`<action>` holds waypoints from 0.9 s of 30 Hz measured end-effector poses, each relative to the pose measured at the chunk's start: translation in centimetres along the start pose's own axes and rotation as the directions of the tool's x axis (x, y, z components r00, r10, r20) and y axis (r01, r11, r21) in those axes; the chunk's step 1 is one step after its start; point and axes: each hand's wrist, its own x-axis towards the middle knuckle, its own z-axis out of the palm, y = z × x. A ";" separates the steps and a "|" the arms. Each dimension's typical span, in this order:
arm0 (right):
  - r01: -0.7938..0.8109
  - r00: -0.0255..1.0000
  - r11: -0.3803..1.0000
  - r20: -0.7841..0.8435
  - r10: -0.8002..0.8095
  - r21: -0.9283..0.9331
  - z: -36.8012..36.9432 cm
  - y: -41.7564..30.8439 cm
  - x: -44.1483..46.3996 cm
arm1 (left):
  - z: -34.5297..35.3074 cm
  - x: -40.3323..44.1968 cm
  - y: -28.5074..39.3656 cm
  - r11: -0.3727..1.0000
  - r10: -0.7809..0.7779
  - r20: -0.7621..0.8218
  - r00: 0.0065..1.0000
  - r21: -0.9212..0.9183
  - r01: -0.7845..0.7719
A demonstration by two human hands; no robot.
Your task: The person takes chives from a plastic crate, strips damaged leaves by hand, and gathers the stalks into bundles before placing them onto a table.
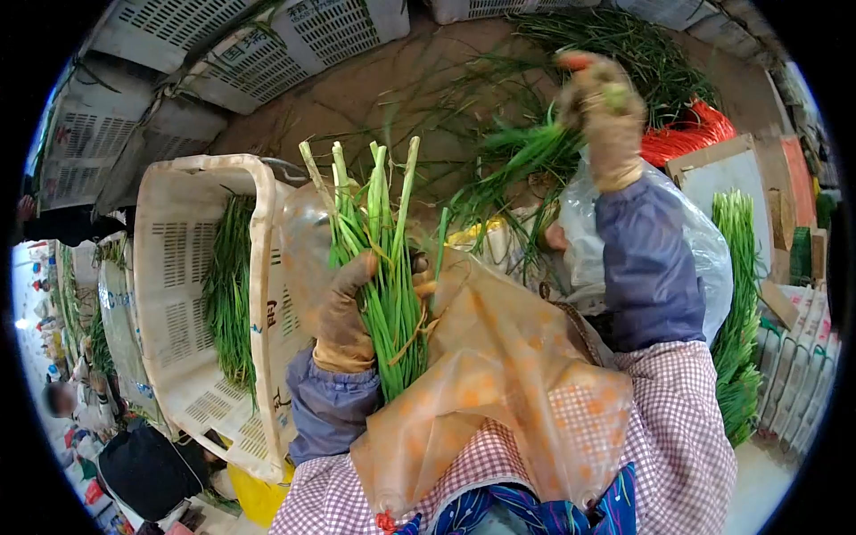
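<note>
While the pale plastic crate (264, 205) fills the left of the scene, with dark green leaves (234, 294) lying inside it, a translucent apron (490, 357) covers my lap on the near side, and a heap of loose greens (615, 49) spreads over the floor at the far right. Nearer on the right, long greens (736, 267) stand beside a clear plastic bag (709, 259), and a bundle of red strands (691, 135) rests by the heap. Smaller than these is the bunch of green stalks (392, 299), left of the middle above my apron, its pale ends pointing far and its leaves near. My gloved left hand (346, 312) is wrapped around its middle; my right hand (608, 107) is raised at the far right, too blurred for me to tell whether it pinches the blades beside it. I judge the bunch light, fairly stiff at the pale ends but soft and easily bruised along the leaves, perhaps slippery if damp. So the best hold seems to be around the firmer stalks, snug without crushing. Smallest, a tan strand (417, 332) crosses the leaves, though I cannot tell whether it ties them
</note>
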 end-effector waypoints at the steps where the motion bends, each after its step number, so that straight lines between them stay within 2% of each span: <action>1: -0.091 0.985 0.993 0.143 0.101 -0.070 1.8 -0.9 -1.3 | 0.2 0.0 -0.3 0.999 0.027 -0.052 0.998 0.024 -0.026; 2: -0.157 0.939 0.974 0.281 0.198 -0.164 3.6 -1.9 -2.7 | 0.3 0.1 -0.4 0.999 0.023 -0.052 0.998 0.027 -0.022; 4: -0.371 0.820 0.928 0.456 0.344 -0.033 6.6 -2.6 -5.1 | 0.5 0.3 -0.4 0.999 0.001 -0.038 0.999 0.033 0.000; 5: -0.522 0.739 0.853 0.508 0.443 0.015 7.5 -2.9 -5.9 | 0.7 0.3 -0.4 0.999 -0.001 -0.041 0.999 0.035 0.002; 6: -0.616 0.721 0.759 0.541 0.433 0.213 8.6 -2.6 -6.6 | 1.0 0.2 -0.3 0.991 0.036 -0.045 0.998 0.134 -0.029; 7: -0.659 0.695 0.725 0.531 0.484 0.202 8.9 -2.9 -6.8 | 1.2 0.1 -0.2 0.971 0.073 -0.045 0.996 0.230 -0.060; 8: -0.700 0.666 0.688 0.521 0.533 0.191 9.1 -3.0 -6.8 | 1.4 0.1 -0.1 0.971 0.073 -0.046 0.996 0.231 -0.060; 10: -0.727 0.662 0.653 0.470 0.584 0.213 8.5 -2.9 -6.6 | 1.7 0.2 0.2 0.976 0.176 -0.018 0.984 0.130 -0.172; 12: -0.749 0.653 0.621 0.415 0.634 0.230 7.4 -2.7 -6.0 | 0.4 0.9 0.2 0.940 0.338 -0.060 0.939 0.066 -0.334; 14: -0.720 0.692 0.644 0.344 0.635 0.260 6.1 -2.5 -5.4 | 0.0 0.7 0.5 0.952 0.304 -0.058 0.951 0.052 -0.301; 16: -0.716 0.694 0.654 0.342 0.633 0.244 6.6 -3.0 -5.8 | 0.0 0.6 0.3 0.958 0.286 -0.055 0.957 0.044 -0.284; 18: -0.655 0.748 0.724 0.324 0.579 0.217 7.7 -3.0 -6.2 | 0.4 0.4 -0.1 0.942 0.166 -0.197 0.966 0.322 -0.096; 19: -0.646 0.762 0.709 0.298 0.576 0.282 8.4 -3.5 -6.4 | 1.8 0.1 -0.4 0.920 0.170 -0.124 0.978 0.375 -0.112; 20: -0.646 0.762 0.708 0.298 0.575 0.285 8.3 -3.7 -6.2 | 1.9 0.2 -0.7 0.920 0.170 -0.125 0.978 0.377 -0.112; 22: -0.732 0.605 0.680 0.496 0.623 0.040 7.8 -3.8 -5.9 | 1.9 0.4 -1.2 0.906 0.195 -0.060 0.979 0.395 -0.156; 23: -0.724 0.580 0.688 0.580 0.572 0.046 7.5 -3.0 -6.1 | 1.5 0.5 -1.0 0.928 0.120 -0.055 0.991 0.361 -0.093; 24: -0.724 0.560 0.688 0.619 0.551 0.042 7.5 -3.2 -6.2 | 1.4 0.5 -1.0 0.928 0.121 -0.056 0.991 0.360 -0.093; 27: -0.674 0.567 0.739 0.641 0.517 0.001 7.1 -2.5 -6.4 | 1.8 0.2 -1.1 0.967 0.111 -0.178 0.978 0.246 -0.065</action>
